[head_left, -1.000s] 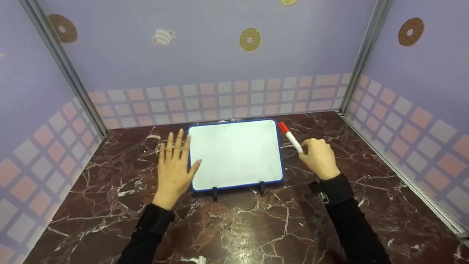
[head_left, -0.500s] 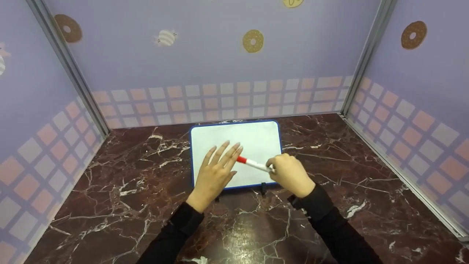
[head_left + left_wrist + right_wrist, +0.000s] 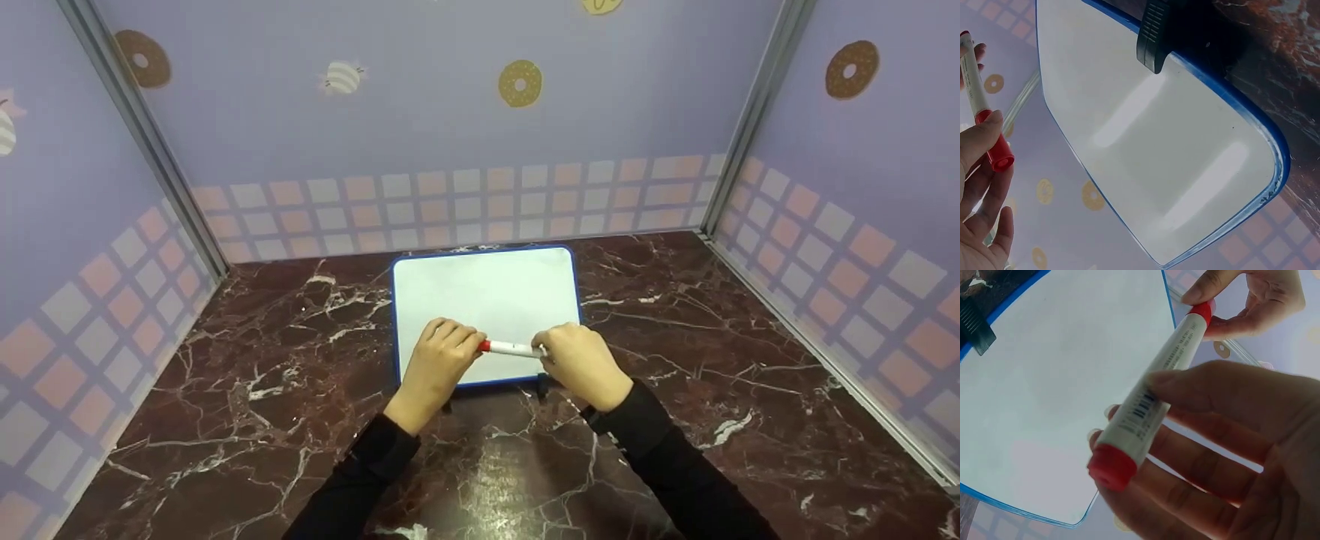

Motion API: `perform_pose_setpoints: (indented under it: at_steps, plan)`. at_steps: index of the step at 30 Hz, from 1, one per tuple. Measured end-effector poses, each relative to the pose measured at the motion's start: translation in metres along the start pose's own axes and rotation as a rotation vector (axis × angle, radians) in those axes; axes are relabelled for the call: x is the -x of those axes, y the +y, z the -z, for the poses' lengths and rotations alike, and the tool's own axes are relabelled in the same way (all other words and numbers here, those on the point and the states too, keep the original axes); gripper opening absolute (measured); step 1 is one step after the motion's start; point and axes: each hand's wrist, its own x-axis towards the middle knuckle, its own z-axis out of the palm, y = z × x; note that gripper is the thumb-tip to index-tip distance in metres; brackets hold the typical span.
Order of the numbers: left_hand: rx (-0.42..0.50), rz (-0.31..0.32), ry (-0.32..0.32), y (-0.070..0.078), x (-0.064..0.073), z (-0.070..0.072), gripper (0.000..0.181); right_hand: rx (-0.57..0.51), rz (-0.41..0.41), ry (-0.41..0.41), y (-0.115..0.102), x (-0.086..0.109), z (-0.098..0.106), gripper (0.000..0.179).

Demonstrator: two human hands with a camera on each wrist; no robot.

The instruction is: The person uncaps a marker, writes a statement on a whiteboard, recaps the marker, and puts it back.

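A white marker [image 3: 514, 349] with a red cap lies nearly level between my two hands, in front of the whiteboard. My left hand [image 3: 439, 360] pinches the red cap [image 3: 998, 147] between thumb and fingers. The marker's white barrel is gripped by my right hand [image 3: 585, 364], thumb on the printed side [image 3: 1145, 405]; its red end plug [image 3: 1112, 467] shows in the right wrist view. Behind both hands stands the blue-rimmed whiteboard [image 3: 487, 289], blank and tilted back, its lower left part covered by my left hand.
Black clips [image 3: 542, 386] support the board's lower edge. It stands on a dark red marbled tabletop [image 3: 300, 420]. Lilac panels [image 3: 427, 127] with donut prints and pink-white checks close off the back and both sides, joined by grey metal posts [image 3: 750, 127].
My right hand has brought the marker left and down to the front of the board. My left hand has moved right from the board's left edge, and its fingers have closed on the cap.
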Motion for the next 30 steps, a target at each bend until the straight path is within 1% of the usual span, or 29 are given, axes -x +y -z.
perform_pose_setpoints:
  at_steps: [4,15,19,23,26,30]
  plan:
    - [-0.003,0.000,-0.011,0.000,0.000,0.000,0.021,0.016,-0.008,0.014,0.000,-0.002,-0.002,0.012]
    - [0.006,0.000,-0.021,-0.002,0.000,0.001,0.025,0.067,0.033,0.104,0.001,-0.002,-0.008,0.007]
    - [0.020,0.001,-0.036,-0.003,0.001,0.001,0.025,0.101,0.053,0.121,0.002,-0.002,-0.010,0.006]
    - [0.041,0.007,-0.051,-0.003,0.001,0.002,0.024,0.132,0.074,0.159,0.002,-0.003,-0.012,0.008]
    - [0.063,0.015,-0.055,-0.004,0.002,0.001,0.023,0.141,0.081,0.193,0.003,-0.003,-0.012,0.009]
    - [0.082,0.019,-0.055,-0.004,0.001,0.001,0.022,0.133,0.079,0.205,0.004,-0.003,-0.012,0.009]
